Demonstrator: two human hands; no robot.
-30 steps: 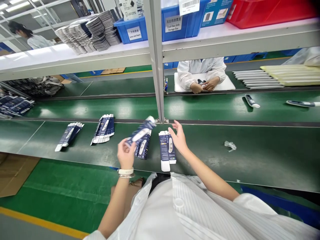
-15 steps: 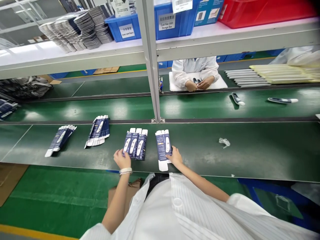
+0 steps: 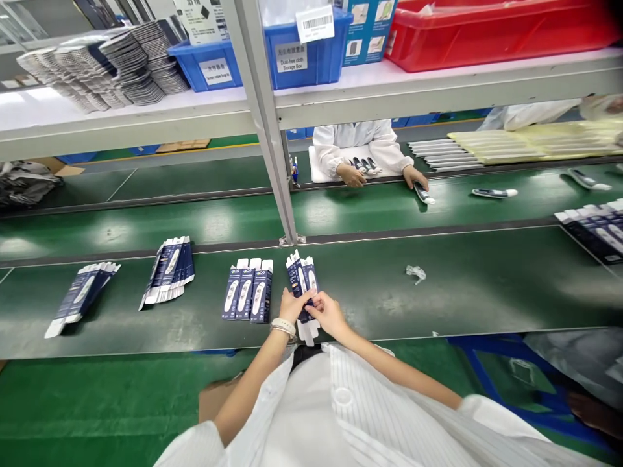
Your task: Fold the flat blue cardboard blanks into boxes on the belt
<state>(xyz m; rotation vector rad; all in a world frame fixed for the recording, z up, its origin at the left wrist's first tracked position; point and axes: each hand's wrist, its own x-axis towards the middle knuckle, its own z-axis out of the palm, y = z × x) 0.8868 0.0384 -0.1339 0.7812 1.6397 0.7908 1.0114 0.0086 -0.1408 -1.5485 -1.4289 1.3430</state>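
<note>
1. Hands are meeting on the flat carton stack (image 3: 302,279) at the near edge of the green bench (image 3: 438,292); half a second ago they were apart, one on each pile.
2. Left hand (image 3: 292,305) is now pinching the stack's lower left edge, having left the three-carton row (image 3: 247,298).
3. Right hand (image 3: 328,312) is gripping its lower right; the work is shifting to this stack.

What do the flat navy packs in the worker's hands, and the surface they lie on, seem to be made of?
Packs: probably printed card, slightly glossy; thin, flat-folded, with white tabs at the ends. Both the left hand and the right hand grip them. Surface: likely smooth rubber or PVC belt; dark green, showing soft sheen.
</note>
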